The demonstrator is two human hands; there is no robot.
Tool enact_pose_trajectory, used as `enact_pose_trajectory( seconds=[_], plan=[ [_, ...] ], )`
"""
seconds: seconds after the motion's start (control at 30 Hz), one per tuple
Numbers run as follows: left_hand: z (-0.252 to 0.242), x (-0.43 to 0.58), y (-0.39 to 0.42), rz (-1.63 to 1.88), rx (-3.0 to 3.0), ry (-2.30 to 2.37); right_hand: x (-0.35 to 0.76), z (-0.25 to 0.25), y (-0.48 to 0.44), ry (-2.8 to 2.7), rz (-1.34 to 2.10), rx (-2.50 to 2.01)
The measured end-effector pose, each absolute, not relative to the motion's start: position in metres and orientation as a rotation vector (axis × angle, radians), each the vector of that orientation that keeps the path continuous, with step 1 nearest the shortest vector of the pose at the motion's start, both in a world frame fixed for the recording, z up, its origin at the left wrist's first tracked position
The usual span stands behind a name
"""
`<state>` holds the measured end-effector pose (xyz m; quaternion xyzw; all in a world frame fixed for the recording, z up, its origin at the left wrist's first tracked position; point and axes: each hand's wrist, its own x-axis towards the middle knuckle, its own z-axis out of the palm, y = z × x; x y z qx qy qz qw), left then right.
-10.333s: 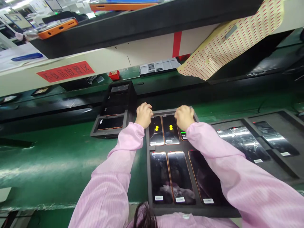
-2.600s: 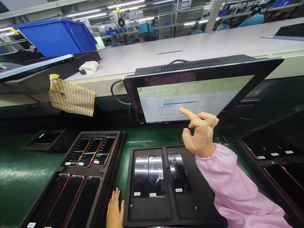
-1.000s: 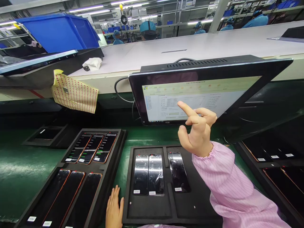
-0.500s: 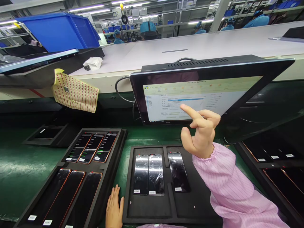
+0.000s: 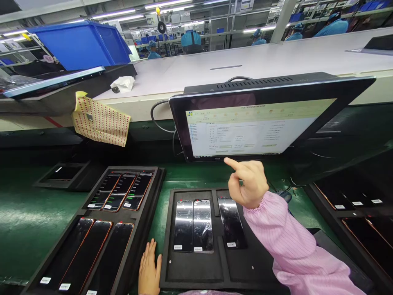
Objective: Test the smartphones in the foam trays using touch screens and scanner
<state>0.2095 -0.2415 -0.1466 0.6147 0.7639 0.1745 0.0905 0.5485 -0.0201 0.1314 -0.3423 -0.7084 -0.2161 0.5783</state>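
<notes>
My right hand point(image 5: 248, 182), in a pink striped sleeve, is raised just below the touchscreen monitor point(image 5: 260, 131). Its index finger points at the lower bezel while the other fingers curl in; it holds nothing. A form with text fields fills the screen. My left hand point(image 5: 149, 268) lies with fingers outstretched beside the left edge of the black foam tray point(image 5: 195, 276). In that tray lie two phones side by side, a left one point(image 5: 183, 225) and a middle one point(image 5: 203, 225), plus a third phone point(image 5: 232, 223) right of the divider. Each has a small white label.
Another foam tray point(image 5: 141, 223) on the left holds several orange-edged phones, some with lit screens. More phones point(image 5: 373, 235) sit in a tray at right. A yellow sticker sheet point(image 5: 101, 123) hangs from the shelf, below a blue bin point(image 5: 82, 45). Co-workers in blue are in the background.
My right hand has come down and slightly left, off the screen to its lower edge. The dropdown list with its blue highlighted line has closed. My left hand stays in place.
</notes>
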Motion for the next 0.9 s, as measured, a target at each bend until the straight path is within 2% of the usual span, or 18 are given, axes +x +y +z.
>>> enact_pose_trajectory(
  seconds=[0.37,0.63,0.9],
  plan=[
    [-0.145,0.211,-0.241,0.514,1.847,2.272,0.544,0.12,-0.013,-1.667,-0.654,-0.982],
    [-0.147,0.21,-0.242,0.52,1.849,2.273,0.537,0.119,-0.02,-1.637,-0.529,-0.811],
    [-0.141,0.216,-0.242,0.491,1.907,2.285,0.51,0.141,-0.019,-1.843,-0.34,-0.71]
  ],
)
